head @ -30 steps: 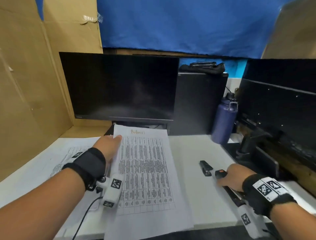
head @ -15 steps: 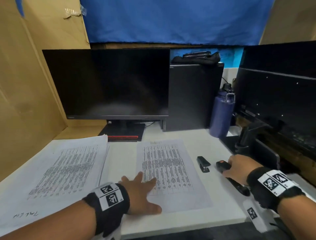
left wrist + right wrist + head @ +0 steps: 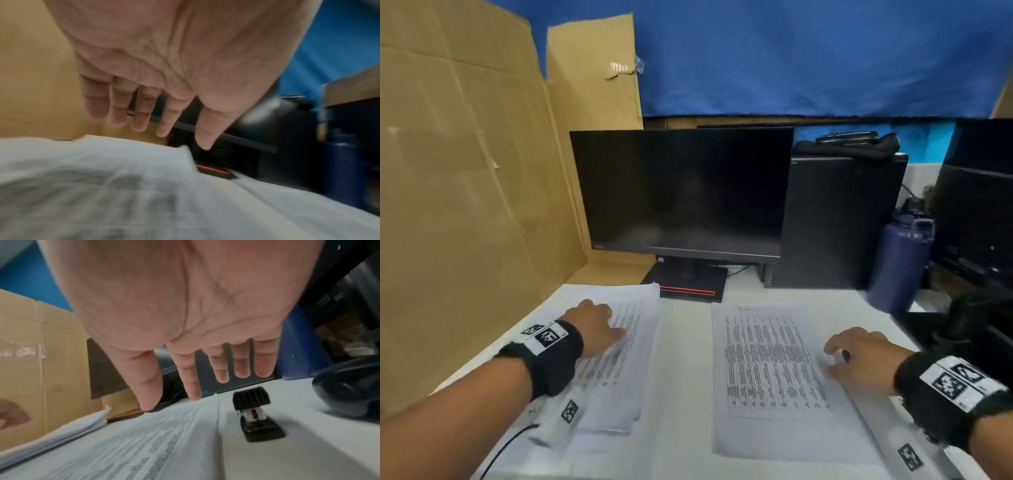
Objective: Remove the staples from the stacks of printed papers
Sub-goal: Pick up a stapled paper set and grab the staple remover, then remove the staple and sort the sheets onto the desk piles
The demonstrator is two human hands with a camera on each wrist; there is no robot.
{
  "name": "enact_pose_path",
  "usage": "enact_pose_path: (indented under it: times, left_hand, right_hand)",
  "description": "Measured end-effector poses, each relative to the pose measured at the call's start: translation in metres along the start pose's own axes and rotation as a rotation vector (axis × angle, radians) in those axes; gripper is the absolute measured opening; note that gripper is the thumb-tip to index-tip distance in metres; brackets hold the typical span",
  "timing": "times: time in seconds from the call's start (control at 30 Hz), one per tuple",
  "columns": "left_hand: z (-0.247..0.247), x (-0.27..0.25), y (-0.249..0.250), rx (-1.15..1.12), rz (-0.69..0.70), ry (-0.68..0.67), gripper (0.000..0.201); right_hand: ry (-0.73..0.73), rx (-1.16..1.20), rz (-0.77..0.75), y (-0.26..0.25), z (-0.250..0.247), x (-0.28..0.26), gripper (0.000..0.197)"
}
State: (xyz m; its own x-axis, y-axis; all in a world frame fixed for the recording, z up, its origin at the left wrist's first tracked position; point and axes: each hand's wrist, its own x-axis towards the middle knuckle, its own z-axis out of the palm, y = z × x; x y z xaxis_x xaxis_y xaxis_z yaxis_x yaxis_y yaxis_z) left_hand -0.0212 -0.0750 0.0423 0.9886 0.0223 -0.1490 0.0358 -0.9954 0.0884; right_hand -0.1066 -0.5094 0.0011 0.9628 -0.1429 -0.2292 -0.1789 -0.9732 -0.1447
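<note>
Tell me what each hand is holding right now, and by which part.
Nothing is held. The left hand is open over the left paper stack; the right hand is open above the right-hand sheets, near the small black tool.

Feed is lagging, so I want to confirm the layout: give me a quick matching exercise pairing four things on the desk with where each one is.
Things:
1. left hand
2. right hand
3. staple remover
4. water bottle

Places:
A. on the desk, just right of the single printed sheet
B. over the thick paper stack at the left
C. far right, beside the computer tower
D. over the right edge of the single printed sheet

Pairs: 1-B, 2-D, 3-A, 4-C
</note>
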Motion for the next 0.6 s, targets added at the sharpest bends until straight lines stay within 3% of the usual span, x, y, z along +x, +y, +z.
enact_pose_path:
  times: [0.07,0.2,0.3,0.4,0.47,0.53,0.6]
  left_hand:
    - [-0.005,0.013,-0.045,0.089,-0.100,-0.059,0.060]
    - [0.004,0.024,-0.103,0.169,-0.198,-0.122,0.066]
    - [0.020,0.030,-0.116,0.142,-0.191,-0.116,0.067]
    - [0.027,0.035,-0.119,0.084,-0.177,-0.083,0.074]
    - [0.026,0.036,-0.121,0.060,-0.188,-0.077,0.074]
    - [0.023,0.036,-0.122,0.055,-0.204,-0.056,0.065]
    - [0.021,0.035,-0.124,0.054,-0.196,-0.026,0.042]
  right_hand:
    - [0.015,-0.040,0.064,-0.004,0.003,0.010,0.039]
    - [0.029,-0.140,0.084,0.000,0.009,0.025,0.006]
    - [0.093,-0.007,0.105,0.010,0.015,0.034,0.009]
    - [0.255,0.425,0.128,0.009,0.015,0.029,0.022]
    - [0.327,0.840,0.133,-0.006,0.012,0.016,0.033]
    - [0.271,1.297,0.153,-0.029,0.008,-0.001,0.037]
    - [0.153,1.725,0.170,-0.054,0.005,-0.020,0.038]
